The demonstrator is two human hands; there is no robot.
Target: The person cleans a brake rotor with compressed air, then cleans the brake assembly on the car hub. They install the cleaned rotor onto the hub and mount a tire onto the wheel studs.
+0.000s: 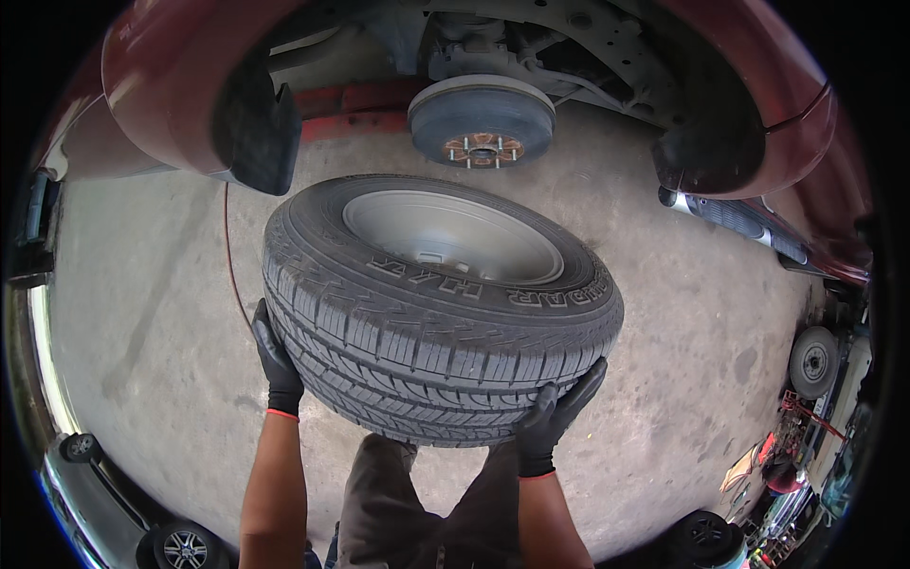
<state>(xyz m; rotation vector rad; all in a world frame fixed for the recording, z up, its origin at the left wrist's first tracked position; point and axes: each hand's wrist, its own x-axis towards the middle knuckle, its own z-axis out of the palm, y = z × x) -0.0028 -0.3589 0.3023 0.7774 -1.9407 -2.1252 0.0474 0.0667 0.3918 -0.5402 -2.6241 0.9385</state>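
Forearms rise from lower edge; left hand (278, 365) and right hand (555, 417), black-gloved, clamp tyre tread of wheel (441, 303) carried tilted above knees, below brake drum (482, 121). Risk: heavy wheel slips from palm-only grip, drops on legs or concrete floor (171, 313); rim could knock studs.

A single head-worn fisheye view looks steeply down and forward from the person's head, with the forearms entering from the lower edge. It sits close to the wheel (441, 308) held in front of the body. Beyond it the view faces the concrete floor (682, 332) and the raised car's wheel arch (607, 57), which bends along the top rim.
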